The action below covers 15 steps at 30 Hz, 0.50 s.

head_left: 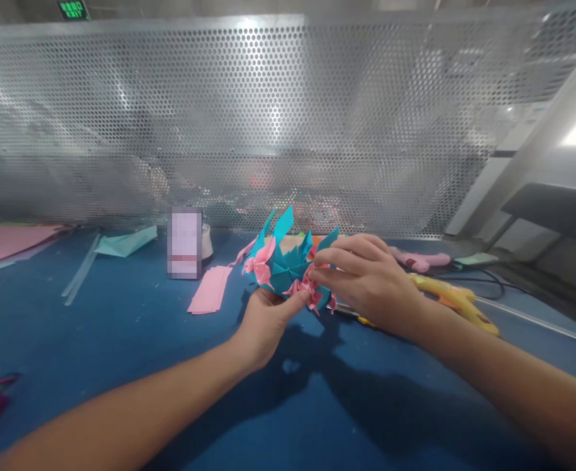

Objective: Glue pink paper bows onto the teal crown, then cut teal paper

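At twelve o'clock stands the perforated metal panel, glossy grey and full of small round holes, closing off the back of the smooth blue table. My right hand is at three o'clock of the folded paper piece, its fingertips against that side (my thumb is hidden, so I cannot tell whether I'm pinching). My left hand, at seven, is clamped on the piece, thumb in front and fingers behind, I suppose to steady it low down and spare the spikes. The piece sits mid-view, raised above the table: crisp teal paper, sharp points upward, pink folds around it. The yellow tool, between three and four, lies near my right arm, perhaps for easy reach. The upright screen, at ten, seems propped for looking at. Flat pink strips overlap towards eight. Smallest, the crinkled pink flower sits under my left thumb.
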{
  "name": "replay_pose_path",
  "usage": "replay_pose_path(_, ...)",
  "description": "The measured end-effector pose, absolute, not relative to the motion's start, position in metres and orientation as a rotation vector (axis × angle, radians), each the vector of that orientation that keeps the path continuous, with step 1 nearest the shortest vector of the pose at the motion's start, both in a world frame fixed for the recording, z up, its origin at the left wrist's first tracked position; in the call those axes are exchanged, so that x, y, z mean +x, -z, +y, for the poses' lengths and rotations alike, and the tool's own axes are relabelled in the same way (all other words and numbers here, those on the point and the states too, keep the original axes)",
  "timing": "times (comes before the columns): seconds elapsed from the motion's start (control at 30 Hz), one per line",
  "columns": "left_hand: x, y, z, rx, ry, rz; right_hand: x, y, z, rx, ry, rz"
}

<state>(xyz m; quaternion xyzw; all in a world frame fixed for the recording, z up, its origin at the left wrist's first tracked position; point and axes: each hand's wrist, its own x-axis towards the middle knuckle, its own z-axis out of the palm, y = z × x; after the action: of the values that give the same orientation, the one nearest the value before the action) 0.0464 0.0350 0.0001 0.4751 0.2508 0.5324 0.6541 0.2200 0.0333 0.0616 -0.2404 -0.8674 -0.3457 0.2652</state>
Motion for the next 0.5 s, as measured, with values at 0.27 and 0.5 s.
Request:
replay_pose_path(0.27, 0.0458, 0.0, 0.0351, 1.094, -1.235, 0.515, 0.2187, -0.0611, 0.033, -0.638, 0.872, -2.373)
replay_pose_path(0.5, 0.0476, -0.0023, 0.0323, 1.043, -1.231, 0.527, 0.2196, -0.0646, 0.0323, -0.658, 0.83, -2.406)
